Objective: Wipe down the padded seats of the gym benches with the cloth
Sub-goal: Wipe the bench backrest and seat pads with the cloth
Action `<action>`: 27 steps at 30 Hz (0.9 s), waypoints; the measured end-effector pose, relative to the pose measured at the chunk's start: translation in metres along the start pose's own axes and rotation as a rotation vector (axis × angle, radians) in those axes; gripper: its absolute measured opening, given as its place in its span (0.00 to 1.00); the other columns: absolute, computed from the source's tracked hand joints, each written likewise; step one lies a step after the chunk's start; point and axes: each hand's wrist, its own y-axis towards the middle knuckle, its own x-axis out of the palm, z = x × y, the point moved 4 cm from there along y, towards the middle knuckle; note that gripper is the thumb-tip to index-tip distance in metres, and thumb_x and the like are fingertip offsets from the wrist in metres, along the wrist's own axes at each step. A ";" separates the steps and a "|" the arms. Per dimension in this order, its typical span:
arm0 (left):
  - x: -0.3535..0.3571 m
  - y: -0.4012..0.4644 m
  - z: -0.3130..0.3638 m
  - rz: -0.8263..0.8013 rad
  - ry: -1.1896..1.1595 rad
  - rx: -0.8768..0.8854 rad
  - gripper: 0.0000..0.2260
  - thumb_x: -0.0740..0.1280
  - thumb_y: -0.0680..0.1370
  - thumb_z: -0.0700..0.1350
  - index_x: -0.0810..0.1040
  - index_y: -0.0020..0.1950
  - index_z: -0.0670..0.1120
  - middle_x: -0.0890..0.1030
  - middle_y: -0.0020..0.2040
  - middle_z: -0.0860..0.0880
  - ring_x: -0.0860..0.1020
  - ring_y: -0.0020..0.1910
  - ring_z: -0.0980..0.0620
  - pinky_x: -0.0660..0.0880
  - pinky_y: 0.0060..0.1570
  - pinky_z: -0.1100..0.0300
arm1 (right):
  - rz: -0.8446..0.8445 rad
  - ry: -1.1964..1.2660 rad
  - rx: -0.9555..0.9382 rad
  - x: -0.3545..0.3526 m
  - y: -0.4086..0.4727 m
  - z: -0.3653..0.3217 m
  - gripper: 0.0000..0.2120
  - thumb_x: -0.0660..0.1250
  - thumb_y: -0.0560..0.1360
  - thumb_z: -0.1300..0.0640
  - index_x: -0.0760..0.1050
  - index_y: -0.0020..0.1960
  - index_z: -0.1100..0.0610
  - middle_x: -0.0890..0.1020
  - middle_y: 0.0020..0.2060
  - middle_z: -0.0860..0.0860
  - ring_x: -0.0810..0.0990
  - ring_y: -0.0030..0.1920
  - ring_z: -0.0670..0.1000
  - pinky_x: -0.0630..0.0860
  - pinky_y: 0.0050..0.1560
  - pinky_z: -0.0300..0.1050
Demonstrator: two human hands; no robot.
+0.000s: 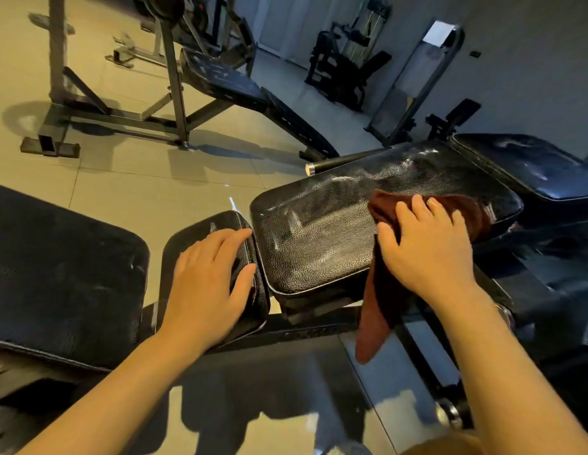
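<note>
Gym room, tiled floor (128,188) lit beige, grey walls at the back. An incline bench with a steel rack (174,93) is seen far left, and further machines (345,67) are stood against the back wall. Foreground is filled by black padded benches: a wide pad (62,277) at the left edge, a large textured seat pad (322,224) in the middle, another glossy pad (532,169) at right behind it. Pale smears and sheen are visible on the middle pad's surface. A chrome-tipped bar (322,165) is seen sticking out just behind that pad. A smaller black pad (217,231) is placed just left of the middle pad, nearly touching it.

A dark red-brown cloth (381,290) is laid over the right part of the middle seat pad, with its loose end draped off the near edge and hanging down. The cloth is pressed flat under the right hand (427,244), fingers extended and spread, not curled around it. The left hand (210,277) is rested palm-down on the smaller pad, fingers relaxed and straight, nothing held, thumb at the pad's right edge.
</note>
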 end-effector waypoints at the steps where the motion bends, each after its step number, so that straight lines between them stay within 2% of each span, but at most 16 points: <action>1: 0.000 0.000 0.000 0.005 -0.023 -0.016 0.24 0.53 0.77 0.57 0.71 0.70 0.49 0.75 0.64 0.48 0.72 0.64 0.47 0.67 0.65 0.44 | 0.009 -0.005 -0.008 0.005 -0.002 -0.015 0.27 0.50 0.79 0.44 0.70 0.70 0.58 0.69 0.71 0.59 0.64 0.72 0.60 0.56 0.70 0.64; 5: -0.003 0.002 0.002 0.046 -0.108 -0.055 0.24 0.51 0.78 0.58 0.71 0.69 0.50 0.75 0.64 0.50 0.72 0.63 0.50 0.66 0.64 0.48 | 0.080 0.117 -0.228 0.023 -0.021 -0.089 0.25 0.49 0.78 0.45 0.76 0.63 0.55 0.76 0.66 0.54 0.70 0.69 0.57 0.58 0.70 0.62; 8: -0.004 0.003 0.003 0.068 -0.142 -0.075 0.24 0.50 0.79 0.58 0.72 0.68 0.49 0.76 0.62 0.51 0.72 0.62 0.52 0.68 0.63 0.49 | 0.051 0.186 -0.326 0.028 -0.031 -0.124 0.24 0.48 0.79 0.46 0.79 0.62 0.53 0.79 0.64 0.52 0.74 0.67 0.55 0.63 0.70 0.61; 10: -0.004 0.003 0.002 0.071 -0.154 -0.081 0.25 0.50 0.79 0.58 0.73 0.68 0.48 0.76 0.62 0.51 0.73 0.62 0.52 0.70 0.64 0.46 | 0.054 0.186 -0.407 0.032 -0.041 -0.134 0.23 0.49 0.79 0.47 0.79 0.61 0.52 0.79 0.63 0.51 0.75 0.67 0.54 0.65 0.70 0.59; 14: -0.003 0.005 0.005 0.088 -0.176 -0.085 0.24 0.51 0.79 0.58 0.73 0.68 0.49 0.76 0.62 0.52 0.73 0.62 0.53 0.70 0.63 0.45 | 0.104 0.244 -0.502 0.028 -0.054 -0.116 0.20 0.55 0.77 0.48 0.80 0.59 0.53 0.80 0.62 0.51 0.76 0.65 0.53 0.62 0.70 0.53; 18: 0.001 0.004 0.007 0.079 -0.170 -0.059 0.25 0.51 0.78 0.59 0.74 0.67 0.49 0.75 0.60 0.55 0.70 0.61 0.56 0.64 0.59 0.57 | 0.180 0.259 -0.363 0.019 -0.043 -0.060 0.19 0.56 0.75 0.51 0.79 0.57 0.57 0.80 0.61 0.53 0.76 0.64 0.55 0.64 0.68 0.52; 20: 0.004 0.002 0.007 0.057 -0.158 -0.054 0.26 0.50 0.77 0.61 0.73 0.68 0.50 0.72 0.60 0.58 0.68 0.62 0.57 0.59 0.60 0.60 | 0.170 0.195 -0.217 0.013 -0.024 -0.021 0.23 0.52 0.75 0.50 0.78 0.61 0.57 0.77 0.64 0.55 0.73 0.67 0.57 0.63 0.69 0.56; 22: 0.005 0.001 0.007 0.041 -0.148 -0.048 0.27 0.50 0.77 0.62 0.73 0.68 0.50 0.70 0.60 0.59 0.67 0.63 0.58 0.55 0.61 0.62 | 0.104 0.136 -0.059 0.006 -0.005 0.008 0.28 0.48 0.76 0.47 0.72 0.69 0.57 0.72 0.71 0.56 0.67 0.72 0.56 0.58 0.72 0.58; 25: 0.004 0.003 0.007 0.062 -0.194 -0.054 0.27 0.50 0.77 0.62 0.73 0.68 0.50 0.70 0.58 0.61 0.67 0.59 0.63 0.58 0.60 0.60 | 0.003 0.060 0.029 0.010 0.008 0.011 0.32 0.43 0.77 0.42 0.63 0.76 0.54 0.63 0.76 0.55 0.58 0.76 0.56 0.49 0.75 0.59; 27: 0.002 0.006 0.009 0.090 -0.253 -0.076 0.27 0.50 0.77 0.62 0.74 0.67 0.50 0.71 0.58 0.60 0.70 0.59 0.60 0.64 0.60 0.56 | 0.053 0.055 -0.063 0.013 0.001 -0.015 0.31 0.44 0.77 0.42 0.68 0.73 0.54 0.68 0.73 0.55 0.63 0.74 0.57 0.52 0.73 0.60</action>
